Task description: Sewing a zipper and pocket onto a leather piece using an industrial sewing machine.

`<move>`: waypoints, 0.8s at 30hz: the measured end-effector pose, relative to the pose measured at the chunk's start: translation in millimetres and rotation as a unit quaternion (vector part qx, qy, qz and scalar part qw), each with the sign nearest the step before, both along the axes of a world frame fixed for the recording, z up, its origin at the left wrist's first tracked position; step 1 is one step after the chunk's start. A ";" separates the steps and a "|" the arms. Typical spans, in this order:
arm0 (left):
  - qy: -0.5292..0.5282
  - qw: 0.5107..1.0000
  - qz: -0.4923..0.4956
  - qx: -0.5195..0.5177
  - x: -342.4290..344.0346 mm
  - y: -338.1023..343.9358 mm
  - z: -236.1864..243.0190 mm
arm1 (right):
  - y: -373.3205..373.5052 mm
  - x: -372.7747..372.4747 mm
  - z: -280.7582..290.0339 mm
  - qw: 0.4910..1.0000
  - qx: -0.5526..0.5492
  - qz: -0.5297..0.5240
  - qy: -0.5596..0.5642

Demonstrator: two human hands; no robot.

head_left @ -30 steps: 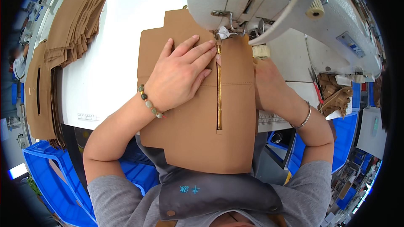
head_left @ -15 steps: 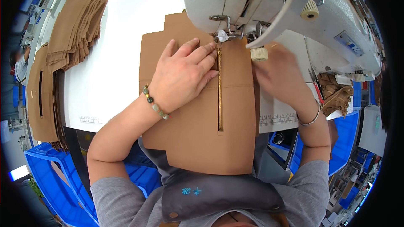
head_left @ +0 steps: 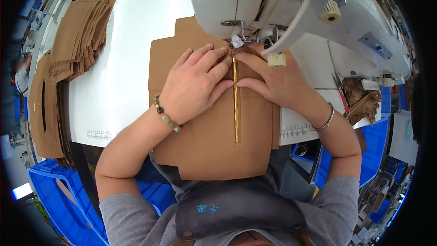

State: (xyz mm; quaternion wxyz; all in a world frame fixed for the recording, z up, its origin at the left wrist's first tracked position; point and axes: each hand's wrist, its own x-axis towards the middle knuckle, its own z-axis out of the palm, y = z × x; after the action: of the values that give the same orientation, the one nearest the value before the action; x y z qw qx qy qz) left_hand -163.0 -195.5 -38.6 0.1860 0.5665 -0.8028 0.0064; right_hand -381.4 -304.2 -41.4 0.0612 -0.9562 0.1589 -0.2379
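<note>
A brown fabric panel (head_left: 205,155) with stepped corners lies under the sewing machine's needle area (head_left: 236,41). A gold-toothed zipper (head_left: 236,109) runs lengthwise down a slot in it. My left hand (head_left: 198,75) rests flat on the panel left of the zipper, fingers stretched toward the presser foot. On the other side my right hand (head_left: 273,75) lies on the fabric, index finger by the zipper's top and thumb at its edge. Both thumb tips nearly meet over the zipper. The machine's head and a cream knob partly hide the right fingers.
Stacked brown fabric pieces (head_left: 82,32) lie at the left, with slotted panels (head_left: 45,109) hanging over the table edge. Scissors (head_left: 340,89) and brown scraps (head_left: 363,100) sit at the right. Blue bins (head_left: 63,200) stand below the table. The white machine arm (head_left: 364,23) spans the upper right.
My right hand has come left from the panel's right edge onto the fabric beside the zipper. The panel's near edge has shifted slightly away from me. The dark gap beside the zipper has narrowed.
</note>
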 end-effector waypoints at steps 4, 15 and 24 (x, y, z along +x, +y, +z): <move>0.012 1.000 -0.003 -0.009 1.1 1.4 -2.8 | -0.1 0.3 -1.3 0.999 0.029 -0.008 0.025; 0.052 0.998 0.016 -0.011 2.5 1.6 -8.0 | -1.0 -0.8 -6.0 0.999 0.036 -0.001 0.014; 0.028 1.000 -0.002 0.011 4.0 0.0 -2.9 | -0.7 -3.6 -3.2 0.998 0.038 -0.010 0.044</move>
State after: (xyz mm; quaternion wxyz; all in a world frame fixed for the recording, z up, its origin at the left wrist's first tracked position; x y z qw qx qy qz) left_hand -159.0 -195.5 -41.5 0.2022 0.5665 -0.7986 -0.0182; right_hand -385.0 -304.9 -44.6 0.0879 -0.9612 0.1797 -0.1901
